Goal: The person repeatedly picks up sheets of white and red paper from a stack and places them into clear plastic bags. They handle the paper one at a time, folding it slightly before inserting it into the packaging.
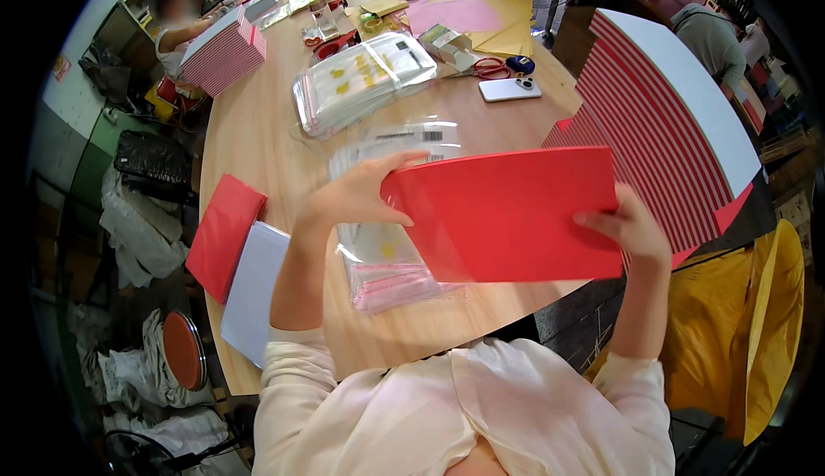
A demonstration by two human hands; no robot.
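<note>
A flat red folder-like piece [516,218] is held up above the near part of the table, tilted toward me. My right hand [634,228] grips its right edge, thumb on the front and fingers behind. My left hand [361,191] curves round its upper left corner, with the fingertips at the top edge and the thumb against the side. Below and behind it lie clear plastic bags [378,248] with pink edges, partly hidden by the red piece. Close to my right hand rises a tall stack of red-and-white layered pieces [644,132] with a pale top.
Left of my arm lie a red piece [225,231] and a white one [258,283]. Further back are a bundle of clear bags [365,81], a phone [510,89], red-handled scissors [491,68] and another striped stack [225,55] near a person. A yellow chair cover [722,330] stands right.
</note>
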